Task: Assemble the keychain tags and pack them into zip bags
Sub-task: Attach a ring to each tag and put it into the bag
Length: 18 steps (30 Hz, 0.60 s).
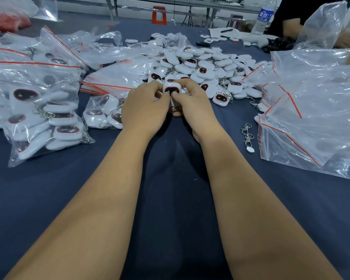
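A white keychain tag with a dark, red-rimmed face is held upright in front of me, above the dark blue cloth. My left hand pinches its left side and my right hand pinches its right side, thumbs meeting at its lower edge. A big heap of loose white tags lies just behind the hands. Left of my left hand lies a small zip bag holding a few tags. Two loose metal clasps lie on the cloth to the right.
Filled zip bags pile up on the left. A stack of flat red-striped zip bags lies behind my left hand; more clear bags spread on the right. A water bottle and another person's arm are at the back right.
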Available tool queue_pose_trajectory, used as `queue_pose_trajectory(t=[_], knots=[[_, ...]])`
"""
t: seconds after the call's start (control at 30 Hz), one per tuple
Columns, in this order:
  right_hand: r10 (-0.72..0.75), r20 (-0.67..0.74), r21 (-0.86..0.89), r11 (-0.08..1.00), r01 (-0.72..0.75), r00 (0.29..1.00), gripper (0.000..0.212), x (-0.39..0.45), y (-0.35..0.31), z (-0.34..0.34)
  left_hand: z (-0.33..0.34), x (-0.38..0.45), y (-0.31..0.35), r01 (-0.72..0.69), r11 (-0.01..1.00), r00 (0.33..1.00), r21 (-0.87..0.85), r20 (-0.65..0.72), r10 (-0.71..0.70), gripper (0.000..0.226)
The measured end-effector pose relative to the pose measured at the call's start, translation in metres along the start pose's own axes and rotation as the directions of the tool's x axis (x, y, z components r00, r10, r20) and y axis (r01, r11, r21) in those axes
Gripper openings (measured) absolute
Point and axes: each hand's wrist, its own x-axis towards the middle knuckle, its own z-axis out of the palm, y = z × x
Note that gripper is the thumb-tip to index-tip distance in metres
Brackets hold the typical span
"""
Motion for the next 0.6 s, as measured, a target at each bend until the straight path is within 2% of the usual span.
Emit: queue_pose_trajectory(t=[0.6], knots=[[0.004, 0.006, 0.011, 1.0, -0.004, 1.0, 0.028, -0.0008, -0.0017, 0.0006, -0.0013, -0.0023, 0.0018, -0.003, 0.999, 1.0, -0.037, 0.018, 0.004, 0.027]])
